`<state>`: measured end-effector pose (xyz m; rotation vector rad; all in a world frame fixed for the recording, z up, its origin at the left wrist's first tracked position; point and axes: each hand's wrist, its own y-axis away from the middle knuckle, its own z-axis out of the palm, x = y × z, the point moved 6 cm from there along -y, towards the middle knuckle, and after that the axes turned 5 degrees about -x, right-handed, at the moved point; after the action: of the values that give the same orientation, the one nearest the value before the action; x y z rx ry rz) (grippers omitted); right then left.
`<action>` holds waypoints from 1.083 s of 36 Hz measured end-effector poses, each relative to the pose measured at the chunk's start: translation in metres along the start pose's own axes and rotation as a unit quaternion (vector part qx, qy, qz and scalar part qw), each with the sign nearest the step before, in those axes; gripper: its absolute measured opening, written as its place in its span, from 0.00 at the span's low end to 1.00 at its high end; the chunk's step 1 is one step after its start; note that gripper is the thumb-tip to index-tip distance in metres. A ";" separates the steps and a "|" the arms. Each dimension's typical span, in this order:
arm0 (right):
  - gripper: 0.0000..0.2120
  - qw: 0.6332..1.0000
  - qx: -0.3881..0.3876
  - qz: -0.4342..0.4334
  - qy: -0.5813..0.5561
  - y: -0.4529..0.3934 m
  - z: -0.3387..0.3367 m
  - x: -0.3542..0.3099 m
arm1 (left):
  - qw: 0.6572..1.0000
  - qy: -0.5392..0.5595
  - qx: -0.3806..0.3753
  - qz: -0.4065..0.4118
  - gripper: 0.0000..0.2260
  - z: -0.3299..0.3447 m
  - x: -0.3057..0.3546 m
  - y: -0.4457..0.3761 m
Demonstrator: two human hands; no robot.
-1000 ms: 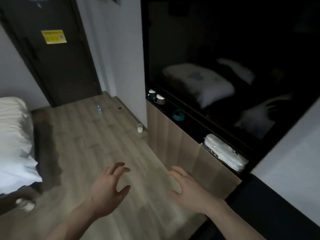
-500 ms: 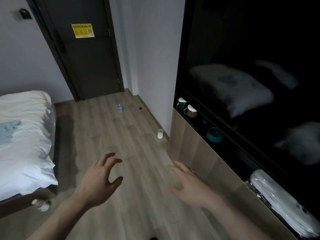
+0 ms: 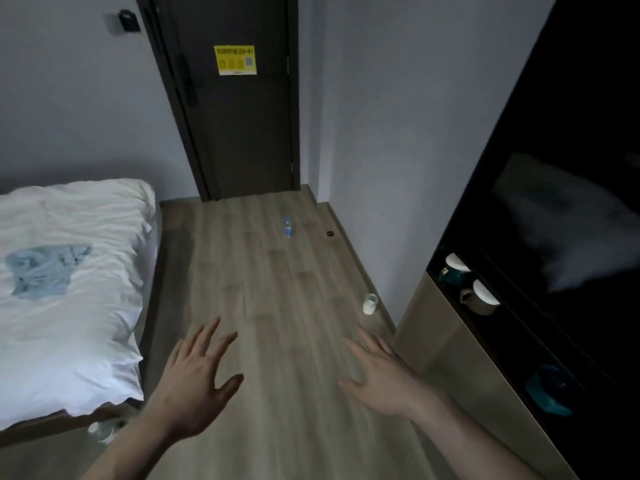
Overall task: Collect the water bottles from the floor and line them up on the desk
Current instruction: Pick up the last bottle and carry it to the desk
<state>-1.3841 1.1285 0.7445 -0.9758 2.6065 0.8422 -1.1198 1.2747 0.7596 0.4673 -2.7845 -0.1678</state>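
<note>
A small clear water bottle with a blue label (image 3: pixel 288 227) stands on the wooden floor far ahead, near the dark door. A pale bottle or cup (image 3: pixel 369 303) sits on the floor by the wall corner on the right. Another pale bottle-like object (image 3: pixel 104 432) lies half hidden under the bed's near corner. My left hand (image 3: pixel 199 382) and my right hand (image 3: pixel 384 377) hover over the floor in the foreground, fingers spread, both empty and far from the blue-labelled bottle.
A bed with white bedding (image 3: pixel 65 289) fills the left side. A wooden cabinet (image 3: pixel 460 368) with a dark shelf holding cups and a teal bowl (image 3: pixel 549 393) lines the right. A small dark round object (image 3: pixel 330 233) lies by the skirting. The door (image 3: pixel 235 98) is closed.
The view has swung left and up, from the cabinet toward the door and bed. Both hands stay spread in front; the left fingers have straightened.
</note>
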 end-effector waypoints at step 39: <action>0.38 0.998 0.007 0.040 -0.041 -0.602 -0.236 -0.094 | 0.998 -0.013 -0.027 0.054 0.33 -0.156 -0.278 -0.608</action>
<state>-0.9198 0.6700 0.7106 -0.8189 2.5934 0.8619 -0.6377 0.7870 0.7279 0.3023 -2.8149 -0.2243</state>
